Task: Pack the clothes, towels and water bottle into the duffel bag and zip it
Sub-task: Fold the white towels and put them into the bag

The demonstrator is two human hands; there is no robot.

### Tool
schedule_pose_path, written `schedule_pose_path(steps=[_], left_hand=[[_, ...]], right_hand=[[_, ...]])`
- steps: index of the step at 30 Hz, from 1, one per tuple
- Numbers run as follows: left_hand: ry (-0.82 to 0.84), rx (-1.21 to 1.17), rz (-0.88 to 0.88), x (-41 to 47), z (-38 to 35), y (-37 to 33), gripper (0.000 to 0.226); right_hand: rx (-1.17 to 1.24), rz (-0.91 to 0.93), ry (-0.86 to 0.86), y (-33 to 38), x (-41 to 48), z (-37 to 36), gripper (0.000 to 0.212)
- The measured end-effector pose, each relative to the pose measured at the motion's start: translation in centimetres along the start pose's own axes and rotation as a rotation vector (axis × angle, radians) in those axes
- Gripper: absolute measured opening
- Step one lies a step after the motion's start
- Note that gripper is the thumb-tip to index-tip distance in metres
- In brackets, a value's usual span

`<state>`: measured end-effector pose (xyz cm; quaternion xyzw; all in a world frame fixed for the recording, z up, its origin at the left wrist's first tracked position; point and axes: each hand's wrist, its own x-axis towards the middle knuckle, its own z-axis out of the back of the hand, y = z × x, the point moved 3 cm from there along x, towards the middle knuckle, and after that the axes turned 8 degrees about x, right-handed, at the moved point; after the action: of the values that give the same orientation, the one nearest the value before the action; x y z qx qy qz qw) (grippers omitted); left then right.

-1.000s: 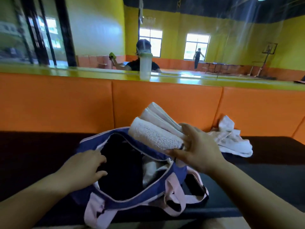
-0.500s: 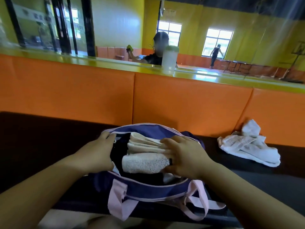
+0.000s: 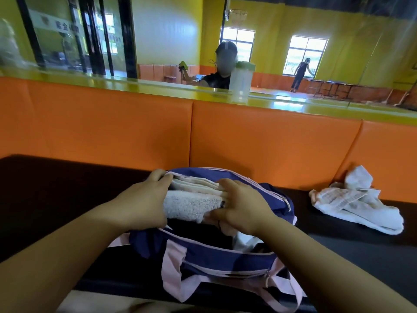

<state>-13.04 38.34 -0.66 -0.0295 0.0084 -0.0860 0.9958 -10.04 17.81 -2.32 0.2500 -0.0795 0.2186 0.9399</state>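
Head view, the only one here:

Bag: a navy duffel bag [image 3: 216, 260] with pink straps sits on the dark bench seat [image 3: 56, 188], zipper open, mouth facing up.

Towels: a stack of folded towels [image 3: 191, 199] sits in the bag's mouth, a fluffy white one nearest the camera with flatter cream ones behind it. It's partly inside, top still poking above the rim.

Left hand [image 3: 144, 204]: wrapped around the left end of the stack, fingers reaching to the bag's far rim, so it's gripping towel and pressing on the bag edge.

Right hand [image 3: 241, 206]: clamped on the right end of the stack, fingers spread over the top, thumb underneath near the fluffy towel.

Inside the bag: some white fabric shows below the right wrist, can't tell what it is.

Clothes: a crumpled white garment [image 3: 356, 202] lies on the seat well to the right of the bag, against the orange backrest [image 3: 270, 143].

Bottle: a clear water bottle [image 3: 241, 82] with a green lid stands upright on the yellow ledge [image 3: 135, 86] above the backrest, nowhere near the bag.
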Motion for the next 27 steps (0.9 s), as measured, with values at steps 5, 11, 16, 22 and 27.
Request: schedule_pose_path(steps=[5,11,16,22,27], left_hand=[[-0.018,-0.008,-0.014,0.5,0.2,0.2,0.08],[0.015,-0.051,-0.019,0.4,0.1,0.8,0.076],[0.045,-0.103,-0.006,0.3,-0.2,1.4,0.076],[0.046,-0.086,-0.012,0.3,-0.8,0.9,0.079],[0.035,-0.106,-0.013,0.1,-1.1,1.1,0.077]], right_hand=[[-0.023,0.004,0.119,1.0,0.5,-3.4,0.064],[-0.243,0.155,0.312,1.5,1.2,-3.8,0.057],[-0.35,0.192,0.389,0.1,0.9,-3.2,0.057],[-0.229,0.253,0.226,1.0,0.4,-5.0,0.082],[-0.353,0.345,-0.016,0.4,-1.1,-4.6,0.084]])
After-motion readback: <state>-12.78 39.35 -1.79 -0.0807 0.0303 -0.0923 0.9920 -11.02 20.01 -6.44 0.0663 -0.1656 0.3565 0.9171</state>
